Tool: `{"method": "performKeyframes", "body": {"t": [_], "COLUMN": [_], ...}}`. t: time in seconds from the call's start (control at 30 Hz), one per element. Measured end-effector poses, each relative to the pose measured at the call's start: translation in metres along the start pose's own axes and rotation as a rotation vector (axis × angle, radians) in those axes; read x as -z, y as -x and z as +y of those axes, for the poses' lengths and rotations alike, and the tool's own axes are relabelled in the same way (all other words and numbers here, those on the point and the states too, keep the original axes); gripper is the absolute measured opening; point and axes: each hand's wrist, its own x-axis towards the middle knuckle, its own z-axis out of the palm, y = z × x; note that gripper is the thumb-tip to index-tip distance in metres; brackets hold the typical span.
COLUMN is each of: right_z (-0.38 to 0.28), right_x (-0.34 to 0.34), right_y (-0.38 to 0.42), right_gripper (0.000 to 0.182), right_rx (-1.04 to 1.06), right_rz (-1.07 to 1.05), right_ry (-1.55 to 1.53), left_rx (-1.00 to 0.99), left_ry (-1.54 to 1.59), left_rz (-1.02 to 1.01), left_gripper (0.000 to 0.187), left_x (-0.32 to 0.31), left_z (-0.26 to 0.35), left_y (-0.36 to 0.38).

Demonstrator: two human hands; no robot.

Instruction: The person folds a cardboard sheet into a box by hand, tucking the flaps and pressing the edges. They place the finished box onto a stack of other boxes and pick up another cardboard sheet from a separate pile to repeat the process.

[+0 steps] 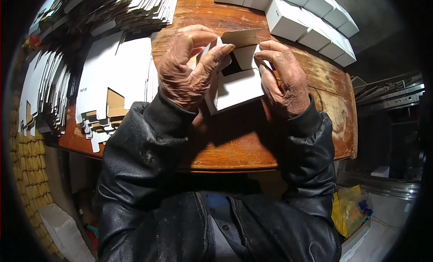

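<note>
Box (pixel 237 84) half-erected over the table (pixel 234 149). The left hand (pixel 187 66) and right hand (pixel 282 77) both clamp on the box from either side, fingers pressing at its open top, where one brown-backed flap (pixel 241 36) stands up unfolded. Finished boxes (pixel 311 23) lie in a row at the far edge (a fair number done); stacks of flat blanks (pixel 115 72) at the left remain, by appearance the larger share.
</note>
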Motion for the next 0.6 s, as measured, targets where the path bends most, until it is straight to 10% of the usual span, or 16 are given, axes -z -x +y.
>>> {"method": "performKeyframes", "body": {"t": [0.27, 0.6], "right_z": [0.002, 0.003], "right_x": [0.002, 0.006], "right_y": [-0.006, -0.011], "right_gripper": [0.053, 0.039], "right_rx": [-0.082, -0.363], "right_rz": [-0.172, -0.201], "right_ry": [-0.228, -0.527], "left_rx": [0.255, 0.400], "left_ry": [0.318, 0.172], "left_rz": [0.028, -0.129], "left_gripper": [0.022, 0.046], "left_x": [-0.006, -0.002], "left_z": [0.015, 0.003], "left_y": [0.001, 0.002]}}
